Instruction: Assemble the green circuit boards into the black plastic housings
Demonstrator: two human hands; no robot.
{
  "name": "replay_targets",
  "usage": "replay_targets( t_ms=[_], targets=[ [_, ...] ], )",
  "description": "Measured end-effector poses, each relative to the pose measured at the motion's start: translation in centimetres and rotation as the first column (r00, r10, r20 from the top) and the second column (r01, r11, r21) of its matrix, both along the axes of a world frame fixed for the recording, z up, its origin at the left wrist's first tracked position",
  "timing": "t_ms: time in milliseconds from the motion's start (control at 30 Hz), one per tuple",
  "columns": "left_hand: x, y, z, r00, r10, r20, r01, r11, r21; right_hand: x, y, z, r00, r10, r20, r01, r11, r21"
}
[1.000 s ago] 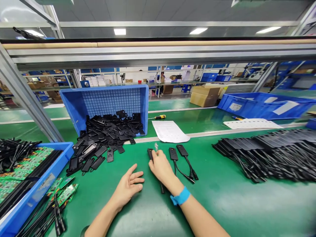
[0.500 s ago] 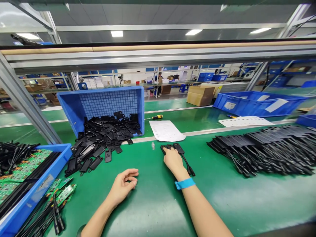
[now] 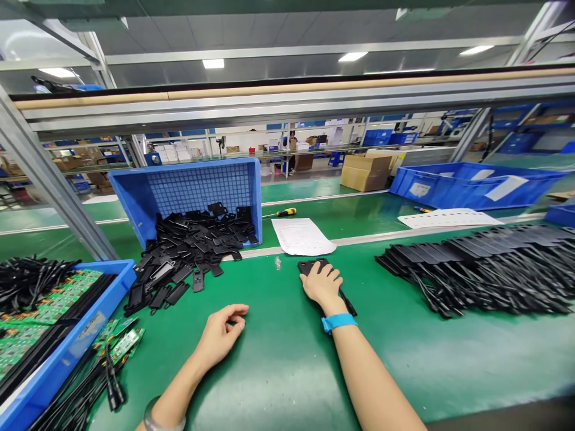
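My right hand (image 3: 322, 285), with a blue wrist strap (image 3: 338, 322), lies palm down with fingers spread over a few black cabled modules (image 3: 309, 266) gathered on the green mat. Their cables (image 3: 348, 304) trail out toward me beside the wrist. My left hand (image 3: 221, 335) rests on the mat to the left with its fingers curled loosely inward, and nothing shows in them. A small clear piece (image 3: 278, 262) lies just left of the modules.
A tipped blue crate (image 3: 188, 188) spills black plastic covers (image 3: 193, 245) at the back left. A blue tray (image 3: 67, 353) of green circuit boards sits at the left. A long row of black cabled parts (image 3: 476, 269) lies right. A paper sheet (image 3: 302, 236) and screwdriver (image 3: 282, 212) lie behind.
My right hand moved right from one module and pushed the separate modules together under its spread fingers. My left hand drew back slightly and curled its fingers.
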State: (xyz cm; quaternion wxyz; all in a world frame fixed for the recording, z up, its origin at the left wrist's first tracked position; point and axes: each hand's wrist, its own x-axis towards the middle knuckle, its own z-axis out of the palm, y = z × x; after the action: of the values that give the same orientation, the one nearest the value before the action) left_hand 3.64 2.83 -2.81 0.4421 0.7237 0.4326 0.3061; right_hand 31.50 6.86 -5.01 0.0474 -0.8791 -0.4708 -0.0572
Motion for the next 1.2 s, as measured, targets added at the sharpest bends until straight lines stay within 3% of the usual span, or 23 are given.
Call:
replay_targets(
  t_ms=[133, 200, 233, 300, 333, 400, 433, 467, 533, 600, 667, 733, 800, 867, 900, 967, 1033, 1100, 1200],
  targets=[
    [-1.2, -1.1, 2.1, 0.975, -0.086, -0.203, 0.119, 0.981, 0.154, 1.1, -0.9, -0.4, 0.996, -0.037, 0.080, 0.030, 0.996, 0.085],
    [-2.7, -1.7, 3.4, 0.941, -0.112, -0.318, 0.182, 0.963, 0.200, 1.6, -0.9, -0.7, 0.999, -0.040, 0.034, 0.037, 0.995, 0.097],
    [-3.8, -2.1, 4.0, 0.924, -0.073, -0.375, 0.167, 0.960, 0.223, 1.7, -0.8, -0.8, 0.999, -0.029, 0.022, 0.026, 0.993, 0.117],
    [-6.4, -3.0, 5.0, 0.855, 0.127, -0.503, 0.031, 0.955, 0.295, 1.2, -0.6, -0.7, 0.986, 0.109, 0.128, -0.135, 0.967, 0.217],
    [-7.8, -3.5, 5.3, 0.777, 0.265, -0.570, -0.070, 0.937, 0.341, 0.5, -0.6, -0.5, 0.966, 0.192, 0.175, -0.232, 0.940, 0.249],
    [-10.9, -4.6, 5.5, 0.529, 0.504, -0.683, -0.264, 0.862, 0.432, -1.3, -0.8, 0.0, 0.904, 0.363, 0.226, -0.416, 0.868, 0.269],
    [-12.3, -5.1, 5.5, 0.401, 0.566, -0.721, -0.334, 0.823, 0.460, -2.4, -0.9, 0.3, 0.871, 0.438, 0.221, -0.486, 0.833, 0.265],
    [-13.7, -5.5, 5.3, 0.306, 0.585, -0.751, -0.382, 0.798, 0.466, -3.5, -1.1, 0.5, 0.840, 0.503, 0.202, -0.541, 0.800, 0.257],
    [-15.8, -6.2, 5.0, 0.245, 0.559, -0.792, -0.434, 0.794, 0.426, -5.7, -1.4, 0.9, 0.783, 0.609, 0.129, -0.620, 0.745, 0.246],
    [-17.2, -6.4, 4.7, 0.275, 0.540, -0.796, -0.471, 0.797, 0.378, -7.3, -1.8, 1.0, 0.718, 0.696, -0.007, -0.672, 0.695, 0.257],
    [-18.0, -6.2, 4.7, 0.319, 0.584, -0.747, -0.517, 0.767, 0.379, -8.5, -2.2, 1.3, 0.598, 0.775, -0.203, -0.709, 0.630, 0.316],
    [-18.0, -5.8, 5.0, 0.378, 0.660, -0.649, -0.571, 0.718, 0.397, -9.4, -2.9, 1.6, 0.416, 0.814, -0.406, -0.707, 0.570, 0.418],
    [-17.2, -5.3, 5.3, 0.484, 0.717, -0.501, -0.610, 0.687, 0.394, -10.4, -3.8, 2.0, 0.192, 0.781, -0.595, -0.660, 0.551, 0.511],
    [-15.5, -5.0, 5.5, 0.641, 0.696, -0.323, -0.611, 0.718, 0.334, -11.6, -4.9, 2.4, -0.066, 0.625, -0.778, -0.590, 0.604, 0.536],
    [-14.3, -5.0, 5.5, 0.729, 0.641, -0.240, -0.579, 0.764, 0.284, -12.3, -5.4, 2.5, -0.206, 0.494, -0.845, -0.548, 0.657, 0.518],
    [-11.8, -4.9, 5.4, 0.887, 0.439, -0.147, -0.416, 0.895, 0.163, -13.6, -6.2, 2.6, -0.468, 0.205, -0.859, -0.454, 0.779, 0.433],
    [-9.6, -4.4, 5.2, 0.962, 0.211, -0.172, -0.199, 0.976, 0.086, -14.5, -6.5, 2.4, -0.641, 0.022, -0.767, -0.359, 0.875, 0.326],
    [-8.2, -3.0, 4.7, 0.924, 0.158, -0.349, -0.111, 0.982, 0.151, -14.9, -6.4, 2.0, -0.700, -0.017, -0.714, -0.278, 0.927, 0.252],
    [-7.6, 0.1, 4.1, 0.698, 0.411, -0.587, -0.222, 0.903, 0.368, -14.2, -5.7, 1.2, -0.628, 0.065, -0.775, -0.165, 0.963, 0.215]
  ],
)
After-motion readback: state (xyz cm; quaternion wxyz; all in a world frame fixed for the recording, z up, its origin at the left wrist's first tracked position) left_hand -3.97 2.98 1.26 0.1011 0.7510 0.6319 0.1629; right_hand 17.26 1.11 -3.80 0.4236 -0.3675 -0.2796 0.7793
